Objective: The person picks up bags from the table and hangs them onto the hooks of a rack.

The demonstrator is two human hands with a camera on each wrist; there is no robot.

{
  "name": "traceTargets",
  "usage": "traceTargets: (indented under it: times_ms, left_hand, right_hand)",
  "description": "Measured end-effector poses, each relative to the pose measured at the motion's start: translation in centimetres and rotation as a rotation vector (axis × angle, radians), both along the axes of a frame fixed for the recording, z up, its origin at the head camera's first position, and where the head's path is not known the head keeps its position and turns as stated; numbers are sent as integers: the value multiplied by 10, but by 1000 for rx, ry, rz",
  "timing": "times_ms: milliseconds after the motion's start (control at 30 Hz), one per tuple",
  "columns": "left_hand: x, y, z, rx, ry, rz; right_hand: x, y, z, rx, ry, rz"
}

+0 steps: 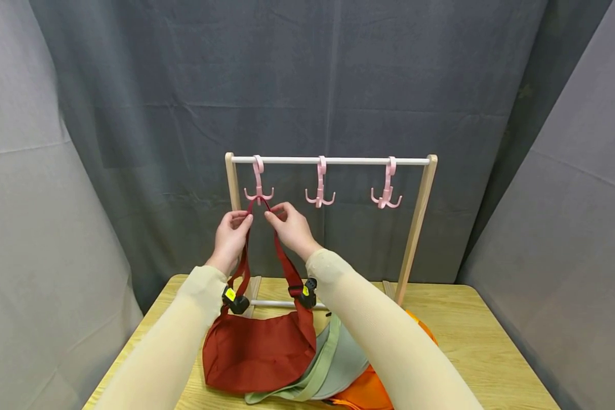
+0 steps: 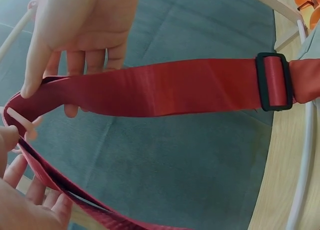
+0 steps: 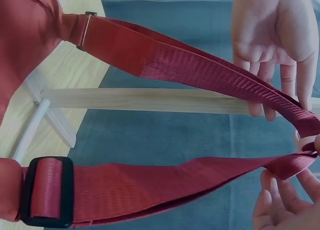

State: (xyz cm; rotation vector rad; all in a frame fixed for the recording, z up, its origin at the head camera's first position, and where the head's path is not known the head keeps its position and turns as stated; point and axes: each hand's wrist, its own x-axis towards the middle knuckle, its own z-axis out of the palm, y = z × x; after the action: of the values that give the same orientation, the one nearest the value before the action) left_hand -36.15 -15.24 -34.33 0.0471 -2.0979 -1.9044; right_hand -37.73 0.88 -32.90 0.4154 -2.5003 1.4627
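A dark red shoulder bag (image 1: 258,350) hangs low at the front of the table, its strap (image 1: 286,262) drawn up toward the leftmost pink hook (image 1: 258,185). My left hand (image 1: 230,236) pinches the strap's left side near the top. On the other side my right hand (image 1: 293,229) pinches it between thumb and fingers. The top of the loop overlaps the hook's prongs in the head view. Seen from the left wrist, a pink prong (image 2: 22,119) shows inside the loop. A black slider buckle (image 3: 47,191) sits lower on the strap's right side.
The wooden rack's white top rail (image 1: 356,161) also carries a middle pink hook (image 1: 320,185) and a right one (image 1: 386,185). A pale green bag (image 1: 338,356) and an orange item (image 1: 366,390) lie on the wooden table (image 1: 471,341). Grey curtain (image 1: 307,74) hangs behind.
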Motion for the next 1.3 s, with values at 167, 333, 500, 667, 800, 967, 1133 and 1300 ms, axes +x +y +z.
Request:
traceTargets:
  times_ms: [167,333,500,667,800,967,1133,1300]
  left_hand:
    - [1,-2,-5,24,3,-3]
    - [3,-3,-9,28,13,0]
    - [5,-4,-13,38,21,5]
    - [8,-7,-18,48,22,1]
    - [12,-10,-23,57,23,-2]
    - [17,-12,-27,47,38,2]
    - [27,-13,-28,27,69,35]
    - [37,-13,-29,27,111,68]
  right_hand:
    - [0,1,-6,-8,-12,-2]
    - [3,2,-8,-11,-4,6]
    - [7,3,-11,5,11,10]
    - [9,7,-16,11,25,16]
    - [12,12,-20,8,38,29]
    - [17,20,-23,13,67,14]
    - [23,29,-27,-4,97,15]
    - [31,40,-31,-26,125,34]
